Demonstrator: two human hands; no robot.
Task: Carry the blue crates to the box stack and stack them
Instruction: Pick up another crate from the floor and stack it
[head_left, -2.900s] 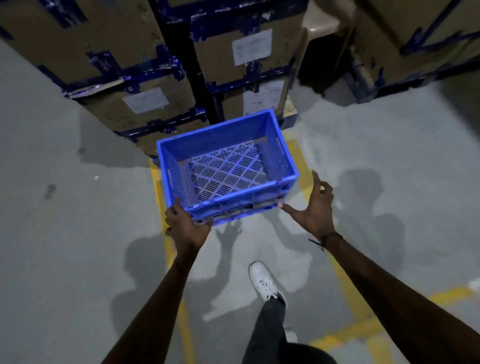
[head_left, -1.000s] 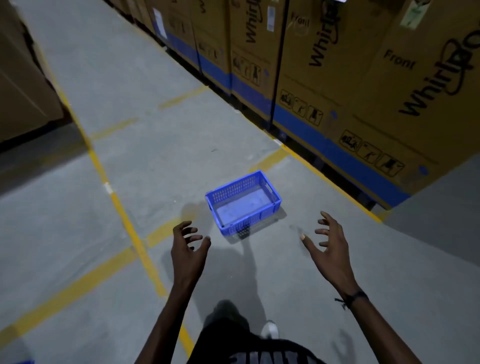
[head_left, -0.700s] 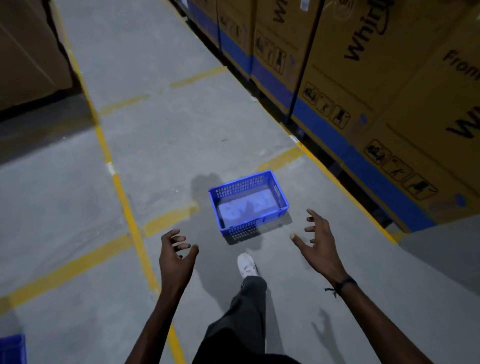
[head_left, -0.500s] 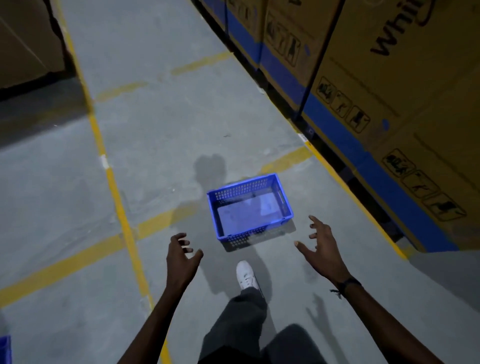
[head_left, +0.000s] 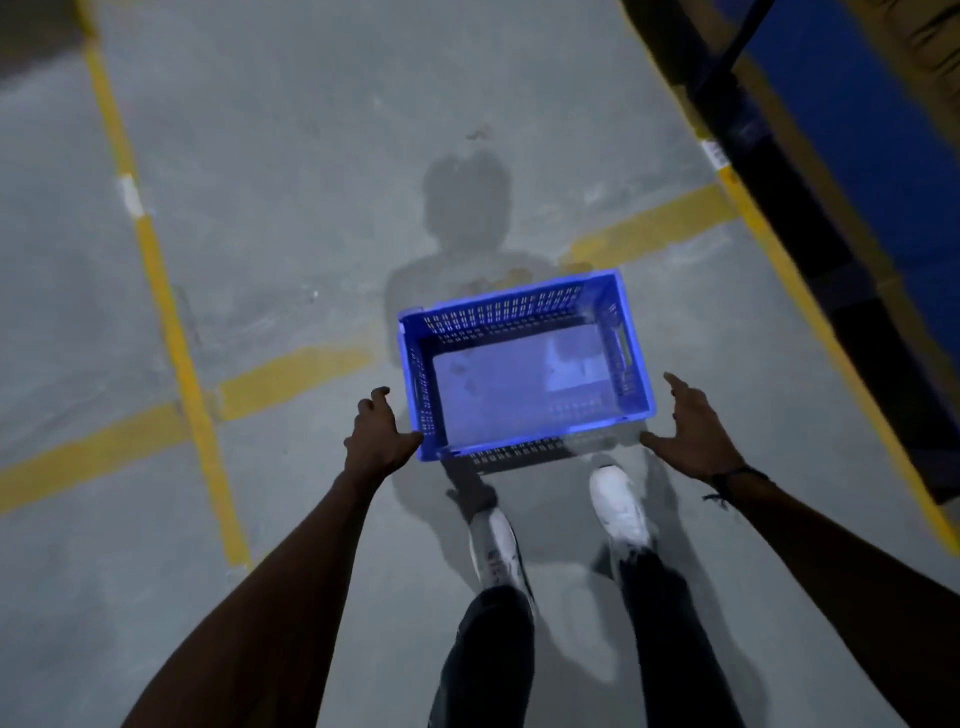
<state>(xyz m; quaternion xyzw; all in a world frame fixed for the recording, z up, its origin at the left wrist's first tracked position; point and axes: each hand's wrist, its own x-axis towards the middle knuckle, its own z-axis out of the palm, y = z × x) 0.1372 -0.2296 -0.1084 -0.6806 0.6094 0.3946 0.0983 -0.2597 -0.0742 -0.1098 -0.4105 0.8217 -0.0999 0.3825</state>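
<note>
Head view shows a blue crate standing upright on the grey concrete floor, a little right of the centre. It is rectangular, with an open top, walls pierced by rows of small slots, and a pale smooth bottom that reflects some light; a handle slot is cut in its right short wall. It seems to hold nothing, though the picture is a bit blurred. The left hand is at the near left corner of the crate, its thumb touching or almost touching the rim, the fingers loosely bent and not holding anything. The right hand is just beside the near right corner, apart from the crate, with fingers spread and relaxed; a dark band is on its wrist. Both arms reach forward and down. Two white shoes stand just near of the crate. Yellow lines cross the floor on the left and behind. A cardboard box with a blue band stands at the far right.
</note>
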